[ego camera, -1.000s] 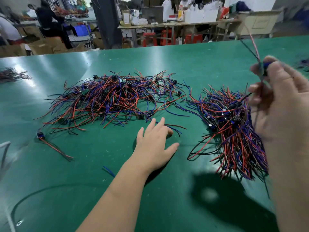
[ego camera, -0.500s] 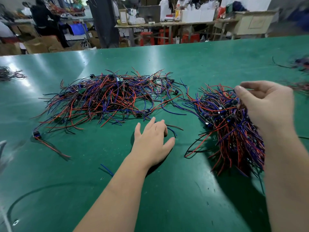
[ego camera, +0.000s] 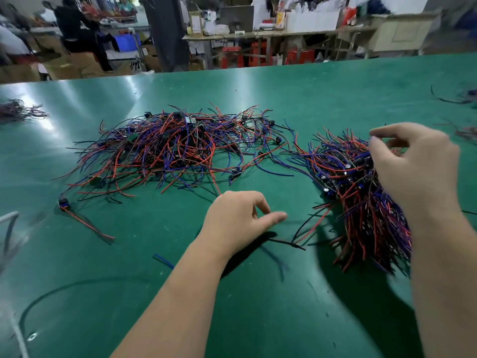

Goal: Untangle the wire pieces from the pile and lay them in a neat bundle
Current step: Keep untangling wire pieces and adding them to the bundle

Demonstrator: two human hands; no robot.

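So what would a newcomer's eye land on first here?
Probably the sprawling tangled pile of red, blue and black wire pieces at the middle of the green table. Next comes the tighter bundle of the same wires to its right, with the right hand curled over its far end. The left hand sits low over the table between the two heaps.

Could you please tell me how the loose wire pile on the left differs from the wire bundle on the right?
The pile sprawls wide, wires crossing every way; the bundle is compact, wires mostly aligned. The pile's black connectors are scattered; the bundle's cluster at its far end. The right hand is on the bundle, not the pile. Both are red, blue and black wires on the green table.
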